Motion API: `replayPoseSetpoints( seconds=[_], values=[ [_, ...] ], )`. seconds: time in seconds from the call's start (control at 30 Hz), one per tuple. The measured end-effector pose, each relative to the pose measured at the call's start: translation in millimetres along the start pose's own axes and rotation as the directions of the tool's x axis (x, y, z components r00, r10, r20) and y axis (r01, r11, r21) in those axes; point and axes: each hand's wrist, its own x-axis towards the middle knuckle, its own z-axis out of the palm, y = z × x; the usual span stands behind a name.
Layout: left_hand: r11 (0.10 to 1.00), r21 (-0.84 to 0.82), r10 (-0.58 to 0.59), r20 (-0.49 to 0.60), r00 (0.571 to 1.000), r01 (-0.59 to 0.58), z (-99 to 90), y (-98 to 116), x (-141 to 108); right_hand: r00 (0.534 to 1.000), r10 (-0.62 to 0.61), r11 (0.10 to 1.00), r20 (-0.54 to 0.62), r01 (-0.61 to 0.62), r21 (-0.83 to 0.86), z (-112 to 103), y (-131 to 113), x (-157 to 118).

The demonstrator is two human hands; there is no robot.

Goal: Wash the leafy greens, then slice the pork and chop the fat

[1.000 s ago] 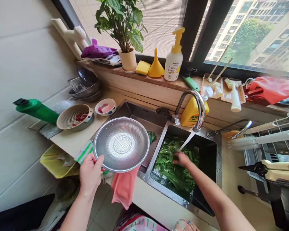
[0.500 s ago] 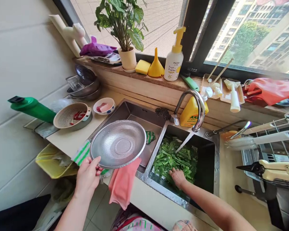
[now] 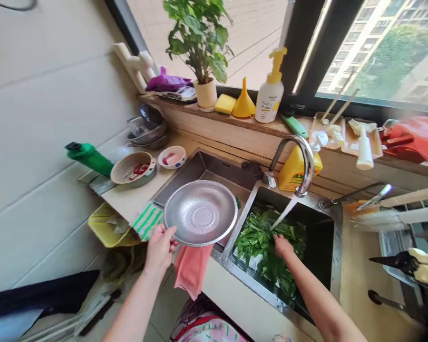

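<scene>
My left hand [image 3: 160,249] grips the near-left rim of a round metal strainer [image 3: 201,213], which is held over the left sink basin and shows nothing inside. In the right basin my right hand [image 3: 282,246] is among leafy greens [image 3: 260,232] in water, its fingertips hidden by the leaves, so its grip is unclear. Water runs from the curved faucet [image 3: 308,164] onto the greens beside that hand. Below the strainer a pink cloth [image 3: 193,270] hangs over the counter edge, with a green-striped cloth [image 3: 148,221] to its left.
A bowl of meat [image 3: 172,157], a beige colander [image 3: 133,169] and a green bottle [image 3: 90,158] stand at the left. Behind the sink are a yellow jug [image 3: 299,167] and a sill with a plant [image 3: 206,92] and a pump bottle [image 3: 269,99]. Scissors [image 3: 410,263] lie at the right.
The view has shifted, so most things appear farther right. My right hand has moved up and away through the greens, toward the water stream. My left hand still holds the strainer.
</scene>
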Motion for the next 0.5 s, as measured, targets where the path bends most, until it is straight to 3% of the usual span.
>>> replayPoseSetpoints(
  seconds=[0.1,0.13,0.17,0.2,0.23,0.27,0.3,0.33,0.4,0.47,0.5],
  values=[
    [0.997,-0.077,-0.018,0.061,0.998,0.023,2.9,0.3,-3.6,0.995,-0.091,0.979,-0.033,0.096,0.181,-28.3,-28.1,-23.5],
    [0.996,-0.090,-0.012,0.089,0.996,0.020,4.6,-0.1,-4.5,0.988,-0.153,0.897,-0.033,0.153,0.414,-39.9,-39.6,-35.9],
    [0.994,-0.105,-0.004,0.122,0.992,0.017,6.7,-1.0,-5.3,0.976,-0.216,0.713,0.006,0.153,0.685,-51.3,-51.6,-50.0],
    [0.994,-0.108,0.007,0.161,0.987,0.010,9.2,-2.6,-5.7,0.934,-0.351,0.478,0.073,0.112,0.871,-61.5,-63.8,-65.0],
    [0.995,-0.101,0.030,0.202,0.979,-0.010,11.8,-4.9,-5.9,0.880,-0.464,0.290,0.099,0.045,0.956,-69.6,-75.8,-79.8],
    [0.996,-0.083,0.053,0.247,0.968,-0.034,14.4,-7.9,-5.8,0.842,-0.525,0.191,0.125,-0.026,0.981,-75.3,-87.1,-93.2],
    [0.997,-0.056,0.076,0.294,0.953,-0.062,16.7,-11.3,-5.4,0.826,-0.544,0.148,0.150,-0.081,0.986,-78.5,-97.2,-104.1],
    [0.995,-0.026,0.096,0.349,0.932,-0.092,18.2,-15.1,-4.5,0.845,-0.507,0.141,0.167,-0.109,0.984,-79.4,-105.3,-112.2],
    [0.989,0.031,0.114,0.468,0.876,-0.145,17.4,-23.0,-1.2,0.938,-0.321,0.176,0.131,-0.076,0.981,-76.7,-114.1,-119.4],
    [0.971,0.094,0.134,0.550,0.824,-0.221,9.5,-31.2,4.8,0.999,-0.038,0.303,-0.029,0.039,0.952,-72.2,-112.3,-118.7],
    [0.953,0.134,0.153,0.562,0.813,-0.271,2.4,-35.3,8.6,0.986,0.091,0.421,-0.140,0.089,0.903,-70.4,-108.7,-117.2]
  ],
)
